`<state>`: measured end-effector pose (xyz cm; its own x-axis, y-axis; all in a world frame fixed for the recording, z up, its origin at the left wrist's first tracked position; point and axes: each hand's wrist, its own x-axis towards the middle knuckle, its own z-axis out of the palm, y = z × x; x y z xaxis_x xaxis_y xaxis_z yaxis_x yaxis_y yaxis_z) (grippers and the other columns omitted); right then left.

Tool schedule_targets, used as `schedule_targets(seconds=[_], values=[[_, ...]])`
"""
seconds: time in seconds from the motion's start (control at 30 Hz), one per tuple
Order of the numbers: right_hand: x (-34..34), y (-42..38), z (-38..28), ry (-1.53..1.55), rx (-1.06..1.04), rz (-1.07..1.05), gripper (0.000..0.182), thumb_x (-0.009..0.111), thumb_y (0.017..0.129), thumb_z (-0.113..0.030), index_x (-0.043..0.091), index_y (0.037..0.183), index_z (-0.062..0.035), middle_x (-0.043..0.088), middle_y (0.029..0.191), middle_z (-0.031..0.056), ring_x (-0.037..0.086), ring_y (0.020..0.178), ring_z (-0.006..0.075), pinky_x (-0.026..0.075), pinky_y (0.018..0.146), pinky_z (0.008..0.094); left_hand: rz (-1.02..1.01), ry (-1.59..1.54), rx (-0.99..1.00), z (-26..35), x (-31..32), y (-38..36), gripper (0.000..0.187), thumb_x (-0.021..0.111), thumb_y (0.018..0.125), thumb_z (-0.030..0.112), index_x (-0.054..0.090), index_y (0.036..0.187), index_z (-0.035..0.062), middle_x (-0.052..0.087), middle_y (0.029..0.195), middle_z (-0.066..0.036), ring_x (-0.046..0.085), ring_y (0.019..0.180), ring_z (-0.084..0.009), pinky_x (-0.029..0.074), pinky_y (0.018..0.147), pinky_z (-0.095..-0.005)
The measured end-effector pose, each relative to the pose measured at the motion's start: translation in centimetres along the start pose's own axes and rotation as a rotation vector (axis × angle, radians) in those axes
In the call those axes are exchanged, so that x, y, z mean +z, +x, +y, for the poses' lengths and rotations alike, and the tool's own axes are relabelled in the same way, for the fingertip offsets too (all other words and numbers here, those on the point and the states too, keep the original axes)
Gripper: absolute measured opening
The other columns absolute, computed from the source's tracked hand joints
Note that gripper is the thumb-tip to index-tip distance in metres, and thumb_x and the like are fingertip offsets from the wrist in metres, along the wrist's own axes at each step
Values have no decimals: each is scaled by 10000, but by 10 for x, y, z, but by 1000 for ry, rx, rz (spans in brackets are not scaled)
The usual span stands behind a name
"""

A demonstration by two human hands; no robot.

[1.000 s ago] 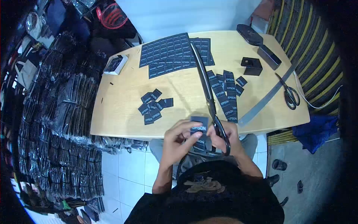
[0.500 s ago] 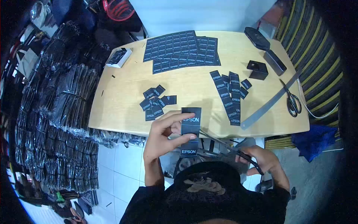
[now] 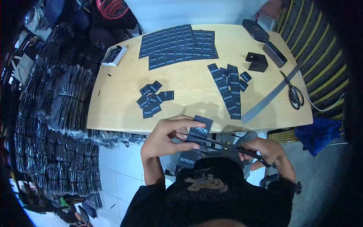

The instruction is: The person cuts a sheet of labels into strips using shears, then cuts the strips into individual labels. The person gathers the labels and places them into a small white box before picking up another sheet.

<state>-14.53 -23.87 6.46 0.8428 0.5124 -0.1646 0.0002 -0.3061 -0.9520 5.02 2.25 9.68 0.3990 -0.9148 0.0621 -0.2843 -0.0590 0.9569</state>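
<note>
My left hand pinches a short strip of black EPSON labels between thumb and fingers, in front of the table's near edge. The strip tilts, its lower label hanging below my thumb. In my right hand are black-handled scissors, their blades reaching left across the strip between its two printed labels. A loose pile of cut labels lies on the table beyond my left hand. Longer label strips rest farther right, with a few small pieces beside them.
Uncut label sheets overlap at the back. To the right are a long metal ruler, a second pair of scissors, a black box and dark cases. A small white box sits back left.
The scissors have moved left so their blades now meet the strip. The strip has tilted and shifted slightly downward. The camera view has shifted a little.
</note>
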Motion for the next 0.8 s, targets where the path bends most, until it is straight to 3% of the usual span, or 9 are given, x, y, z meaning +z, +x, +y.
schedule_targets(seconds=[0.6, 0.67, 0.8], values=[[2, -3, 7, 13, -37, 33, 427, 758, 725, -383, 556, 907, -54, 540, 636, 29, 531, 550, 159, 395, 500, 313, -43, -22, 41, -3, 2, 3, 541, 831, 592, 13, 655, 1101, 67, 627, 986, -72, 604, 804, -78, 484, 612, -174], [2, -3, 8, -14, -25, 18, 422, 762, 724, -376, 558, 910, -57, 539, 639, 27, 527, 549, 154, 396, 499, 314, -47, -23, 26, -2, 3, 3, 528, 802, 627, 32, 648, 1127, 106, 634, 990, -63, 590, 798, -97, 473, 629, -221], [4, -1, 6, 40, -54, 61, 424, 759, 728, -378, 559, 910, -51, 541, 642, 27, 526, 547, 154, 400, 501, 313, -59, 26, 26, -1, 2, 3, 532, 806, 623, 38, 649, 1126, 109, 636, 1003, -63, 590, 808, -96, 474, 632, -218]])
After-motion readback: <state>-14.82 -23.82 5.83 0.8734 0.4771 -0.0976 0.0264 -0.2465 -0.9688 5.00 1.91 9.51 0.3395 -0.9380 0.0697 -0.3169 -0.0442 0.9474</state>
